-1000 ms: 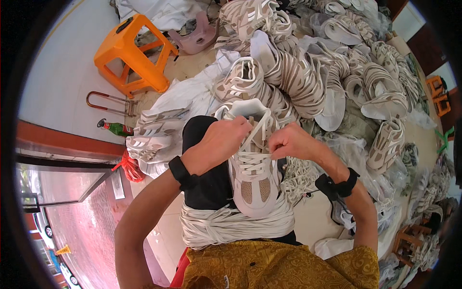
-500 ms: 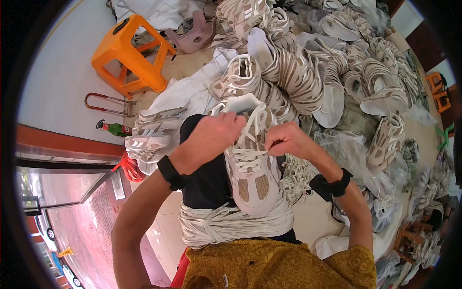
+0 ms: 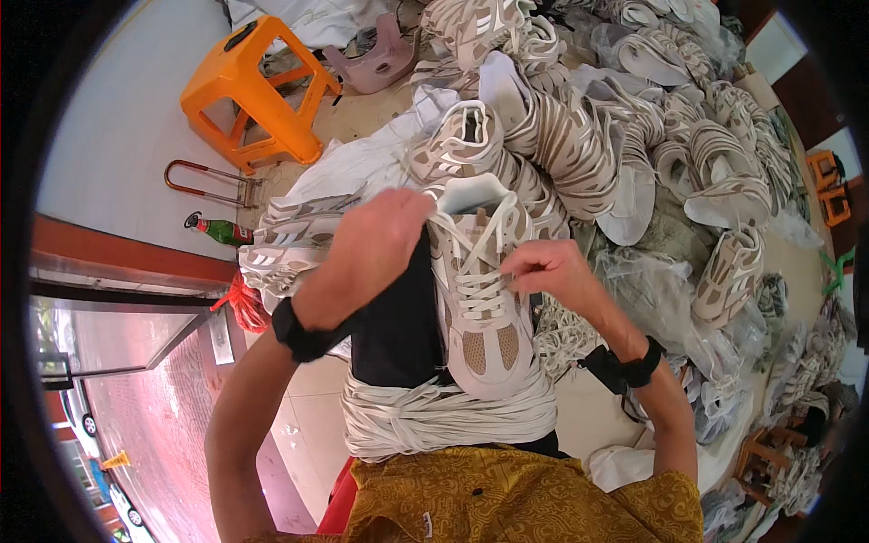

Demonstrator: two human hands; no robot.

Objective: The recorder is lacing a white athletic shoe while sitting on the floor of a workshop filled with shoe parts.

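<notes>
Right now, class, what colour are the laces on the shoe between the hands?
The laces are off-white, clearest in the head view.

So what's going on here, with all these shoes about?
A person is working by hand on the lace of a pale sneaker on their lap, its toe pointing toward them. The left hand is by the upper eyelets, the right hand beside the lacing; their exact grip is hard to see. The lace lies in close rows lower down and crosses more openly above. A bundle of pale laces lies across the lap, with more shoes piled beyond.
</notes>
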